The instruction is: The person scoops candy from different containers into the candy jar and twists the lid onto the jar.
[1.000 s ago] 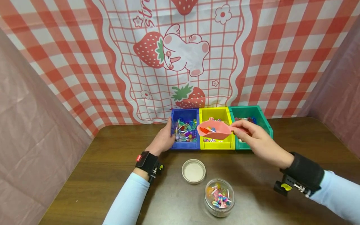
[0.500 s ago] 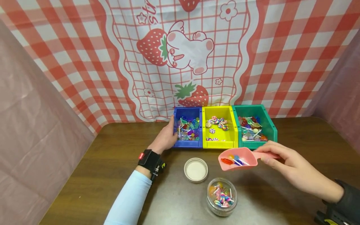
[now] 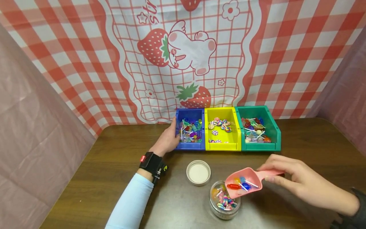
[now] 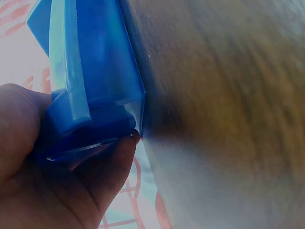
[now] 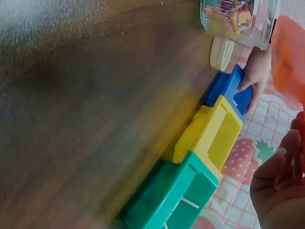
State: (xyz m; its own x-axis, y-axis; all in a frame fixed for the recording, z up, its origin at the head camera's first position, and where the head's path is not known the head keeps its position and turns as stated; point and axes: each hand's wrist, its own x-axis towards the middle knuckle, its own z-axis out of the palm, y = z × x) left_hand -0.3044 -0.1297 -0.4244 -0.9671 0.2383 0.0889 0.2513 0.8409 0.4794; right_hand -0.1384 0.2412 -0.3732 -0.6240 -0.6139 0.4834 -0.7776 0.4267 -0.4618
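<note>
One clear jar (image 3: 224, 209) of mixed candies stands nearest on the table (image 3: 114, 178), and I log the pink scoop (image 3: 253, 174) over its right far rim, carrying red, blue and yellow candies, handle pinched between thumb and fingers of the right hand (image 3: 297, 181). Farther, a round lid (image 3: 198, 172) lies left of the scoop; beyond, I note the left hand (image 3: 166, 140) gripping the left side of the blue bin (image 3: 190, 146), with yellow (image 3: 224, 146) and green bins (image 3: 260, 146) adjoining rightward before a checked cloth (image 3: 286, 63).

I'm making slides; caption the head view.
Right hand holds a scoop of candies partly over a jar; left hand grips a blue bin.
</note>
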